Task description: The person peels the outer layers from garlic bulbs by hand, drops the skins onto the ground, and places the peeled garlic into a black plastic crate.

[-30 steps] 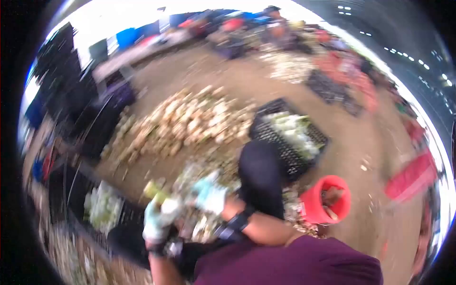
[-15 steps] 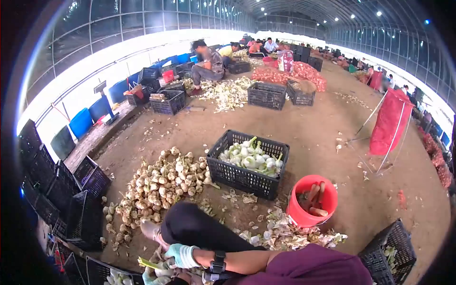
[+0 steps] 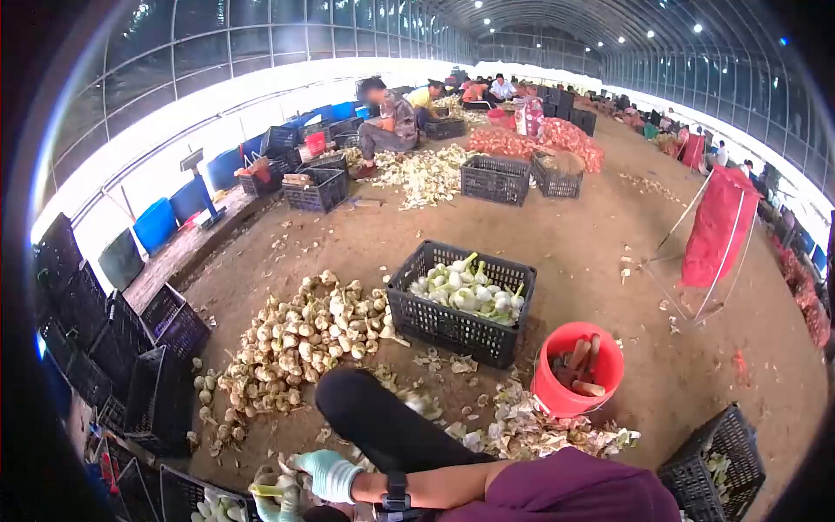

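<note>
My right hand (image 3: 324, 475), in a white and teal glove with a black band on the wrist, is closed beside the left one; what its fingers hold, if anything, is hidden. My left hand (image 3: 283, 505), also gloved and partly cut off by the lower edge, is shut on a garlic bulb whose pale green stem (image 3: 266, 491) sticks out to the left. Ahead lies a heap of unpeeled garlic (image 3: 300, 339). Behind my knee, a black crate (image 3: 452, 324) holds clean white garlic with green stems. Pale peelings (image 3: 522, 422) cover the ground nearby.
A red bucket (image 3: 576, 402) holding wooden-looking pieces stands to the right. Black crates (image 3: 156, 396) are stacked at left, another crate (image 3: 726, 457) sits lower right. A red sack (image 3: 718, 228) hangs on a frame. Seated people (image 3: 396, 117) work among crates farther back.
Both hands have shifted slightly, and the left hand's garlic is turned differently. A blurred pale scrap now appears beside my knee. The whole view has moved a little.
</note>
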A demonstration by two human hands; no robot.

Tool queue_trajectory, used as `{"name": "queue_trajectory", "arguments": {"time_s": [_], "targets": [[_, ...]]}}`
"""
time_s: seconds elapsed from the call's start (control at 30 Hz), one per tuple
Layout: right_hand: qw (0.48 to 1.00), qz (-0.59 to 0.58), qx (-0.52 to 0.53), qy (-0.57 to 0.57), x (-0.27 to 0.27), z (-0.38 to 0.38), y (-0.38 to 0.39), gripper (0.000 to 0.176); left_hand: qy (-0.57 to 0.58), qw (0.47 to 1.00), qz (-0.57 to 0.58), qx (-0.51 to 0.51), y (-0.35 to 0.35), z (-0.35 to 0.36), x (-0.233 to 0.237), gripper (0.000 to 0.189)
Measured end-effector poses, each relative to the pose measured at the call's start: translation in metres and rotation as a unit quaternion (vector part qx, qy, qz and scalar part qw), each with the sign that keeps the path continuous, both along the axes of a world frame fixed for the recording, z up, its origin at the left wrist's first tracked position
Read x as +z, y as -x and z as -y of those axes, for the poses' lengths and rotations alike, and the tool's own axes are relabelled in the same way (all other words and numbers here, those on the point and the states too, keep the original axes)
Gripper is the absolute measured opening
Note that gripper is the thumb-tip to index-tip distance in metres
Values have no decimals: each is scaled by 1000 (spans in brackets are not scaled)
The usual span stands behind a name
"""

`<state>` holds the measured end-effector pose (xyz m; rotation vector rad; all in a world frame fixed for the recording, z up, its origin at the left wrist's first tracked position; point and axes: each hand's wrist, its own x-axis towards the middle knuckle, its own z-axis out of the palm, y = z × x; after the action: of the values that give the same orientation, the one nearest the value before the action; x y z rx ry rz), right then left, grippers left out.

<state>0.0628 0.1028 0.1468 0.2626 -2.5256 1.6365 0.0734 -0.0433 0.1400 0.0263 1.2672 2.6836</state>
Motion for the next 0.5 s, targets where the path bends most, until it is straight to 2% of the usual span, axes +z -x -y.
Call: {"name": "queue_trajectory", "arguments": {"time_s": [0.03, 0.1, 0.17, 0.2, 0.23, 0.27, 0.3, 0.33, 0.37, 0.4, 0.43, 0.47, 0.5], "targets": [[1000, 0, 1, -1, -5, 2, 4, 18, 287, 936, -178, 102, -8, -11, 6, 31], [999, -25, -11, -46, -18, 2, 12, 16, 301, 921, -207, 133, -19, -19, 27, 28], [993, 17, 6, -118, -23, -4, 16, 17, 332, 918, -157, 151, -29, -23, 48, 24], [984, 53, 20, -171, -26, -5, 18, 19, 245, 951, -150, 115, -31, -28, 60, 21], [970, 91, 36, -223, -32, -7, 19, 21, 146, 964, -210, 66, 7, 5, -10, 50], [944, 123, 102, -290, -45, -12, 23, 27, 32, 983, -176, 51, 4, -3, -1, 47], [944, 139, 106, -280, -32, -24, 9, 36, -81, 986, -138, 51, 3, -12, 15, 44], [925, 188, 196, -266, -36, -30, 11, 40, -13, 995, -71, 71, 18, -5, 3, 39], [908, 143, 237, -314, -42, -40, 8, 28, 51, 993, 7, 109, 27, 15, -10, 35], [923, 78, 255, -277, -47, -54, 3, 30, 356, 905, -78, 220, 8, -9, 32, 32], [884, 107, 300, -341, -41, -57, 11, 38, 638, 709, -121, 275, 3, -32, 75, 30], [900, 42, 251, -354, -32, -65, 10, 49, 636, 713, -118, 272, 28, 2, 42, 27], [910, 69, 206, -354, -8, -72, 10, 52, 563, 760, -91, 312, 35, 9, 37, 32]]}}
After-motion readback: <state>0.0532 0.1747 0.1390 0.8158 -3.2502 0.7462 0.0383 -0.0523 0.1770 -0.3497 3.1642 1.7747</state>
